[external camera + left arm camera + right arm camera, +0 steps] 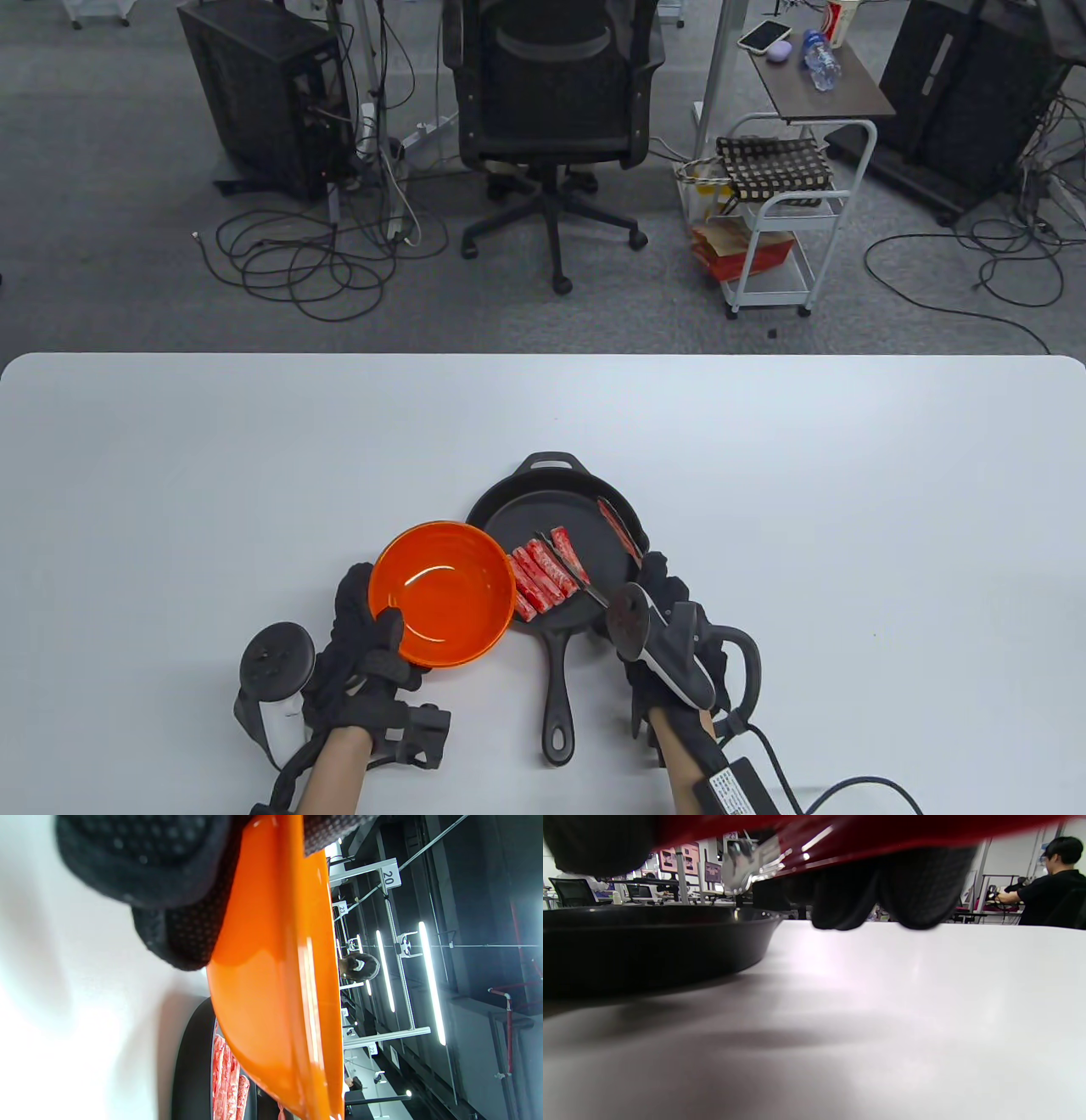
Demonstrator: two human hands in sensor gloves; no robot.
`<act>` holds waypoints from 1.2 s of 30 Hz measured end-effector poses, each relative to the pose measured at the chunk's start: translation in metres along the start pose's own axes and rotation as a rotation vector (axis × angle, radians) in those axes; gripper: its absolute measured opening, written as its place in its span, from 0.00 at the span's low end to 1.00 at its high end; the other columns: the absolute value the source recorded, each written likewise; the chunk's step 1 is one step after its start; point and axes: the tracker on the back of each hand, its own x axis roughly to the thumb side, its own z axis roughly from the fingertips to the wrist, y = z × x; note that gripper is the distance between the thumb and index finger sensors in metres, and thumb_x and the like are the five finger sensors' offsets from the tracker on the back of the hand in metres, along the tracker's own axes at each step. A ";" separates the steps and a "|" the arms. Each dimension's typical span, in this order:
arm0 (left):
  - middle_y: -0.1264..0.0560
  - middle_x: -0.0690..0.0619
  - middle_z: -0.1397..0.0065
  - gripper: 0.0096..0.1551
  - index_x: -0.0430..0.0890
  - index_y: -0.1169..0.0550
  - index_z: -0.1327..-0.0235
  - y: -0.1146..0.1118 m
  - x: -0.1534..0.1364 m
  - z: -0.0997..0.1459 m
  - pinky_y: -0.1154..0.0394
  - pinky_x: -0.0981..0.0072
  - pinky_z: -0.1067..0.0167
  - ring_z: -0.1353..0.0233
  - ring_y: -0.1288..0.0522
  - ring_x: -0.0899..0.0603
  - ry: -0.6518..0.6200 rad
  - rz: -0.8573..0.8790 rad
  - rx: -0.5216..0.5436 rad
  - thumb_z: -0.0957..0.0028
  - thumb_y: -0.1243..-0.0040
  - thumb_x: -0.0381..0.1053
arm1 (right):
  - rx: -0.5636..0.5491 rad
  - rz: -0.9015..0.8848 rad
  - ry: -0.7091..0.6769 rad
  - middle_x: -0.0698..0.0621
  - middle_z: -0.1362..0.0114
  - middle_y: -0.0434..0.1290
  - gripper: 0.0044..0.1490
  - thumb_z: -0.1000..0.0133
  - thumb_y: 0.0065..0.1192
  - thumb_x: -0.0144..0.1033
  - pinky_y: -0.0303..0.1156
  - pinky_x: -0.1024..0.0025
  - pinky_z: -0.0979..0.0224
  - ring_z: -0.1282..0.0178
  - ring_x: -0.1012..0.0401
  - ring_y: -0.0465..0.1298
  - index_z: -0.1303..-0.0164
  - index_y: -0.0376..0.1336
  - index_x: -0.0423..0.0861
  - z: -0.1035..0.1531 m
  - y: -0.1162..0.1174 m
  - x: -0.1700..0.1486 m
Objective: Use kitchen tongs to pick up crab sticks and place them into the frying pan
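A black cast-iron frying pan [543,501] sits at the table's near middle, its handle pointing toward me. Several red-and-white crab sticks [547,573] lie side by side in its near left part and show in the left wrist view as crab sticks [227,1077]. My left hand [373,620] grips an orange bowl [441,594] by its rim, thumb inside, tilted over the pan's left edge; no food shows inside it. My right hand [657,586] holds red-handled tongs [619,528] at the pan's right rim. Their arms are spread, and the lower one lies across the crab sticks.
The white table [254,475] runs wide on both sides of the pan. A cable [848,789] trails from my right wrist at the near right. Beyond the far edge stand an office chair [551,110] and a white cart [780,221].
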 end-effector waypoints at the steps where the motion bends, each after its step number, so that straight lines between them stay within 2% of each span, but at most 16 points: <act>1: 0.33 0.40 0.21 0.38 0.51 0.45 0.17 0.000 0.000 0.000 0.14 0.67 0.74 0.66 0.12 0.40 0.001 0.003 -0.001 0.39 0.46 0.43 | -0.006 -0.001 0.000 0.38 0.24 0.69 0.61 0.49 0.60 0.67 0.79 0.50 0.43 0.37 0.46 0.79 0.13 0.49 0.40 0.000 0.000 0.000; 10: 0.33 0.40 0.21 0.38 0.50 0.45 0.17 0.012 -0.007 -0.003 0.14 0.65 0.74 0.66 0.12 0.39 0.050 0.028 0.052 0.39 0.46 0.43 | -0.036 -0.014 -0.008 0.38 0.24 0.69 0.62 0.49 0.60 0.66 0.79 0.49 0.42 0.37 0.46 0.79 0.13 0.49 0.40 0.003 -0.003 -0.002; 18: 0.31 0.39 0.23 0.36 0.48 0.43 0.18 0.039 -0.025 -0.011 0.14 0.64 0.75 0.66 0.12 0.39 0.157 0.043 0.181 0.39 0.46 0.43 | -0.033 -0.046 -0.006 0.38 0.24 0.69 0.62 0.49 0.60 0.66 0.79 0.49 0.43 0.37 0.46 0.78 0.13 0.49 0.40 0.004 -0.004 -0.005; 30: 0.25 0.40 0.27 0.33 0.45 0.35 0.20 0.039 -0.041 -0.016 0.14 0.63 0.75 0.67 0.12 0.38 0.262 -0.066 0.212 0.39 0.43 0.45 | -0.025 -0.077 -0.004 0.38 0.24 0.69 0.62 0.49 0.60 0.67 0.79 0.52 0.45 0.37 0.46 0.79 0.13 0.50 0.40 0.006 -0.005 -0.008; 36: 0.24 0.40 0.28 0.32 0.43 0.33 0.20 0.039 -0.043 -0.018 0.14 0.63 0.75 0.67 0.12 0.39 0.288 -0.122 0.222 0.40 0.42 0.44 | -0.031 -0.086 -0.009 0.38 0.24 0.69 0.62 0.49 0.60 0.68 0.80 0.52 0.45 0.37 0.46 0.79 0.13 0.50 0.41 0.006 -0.006 -0.008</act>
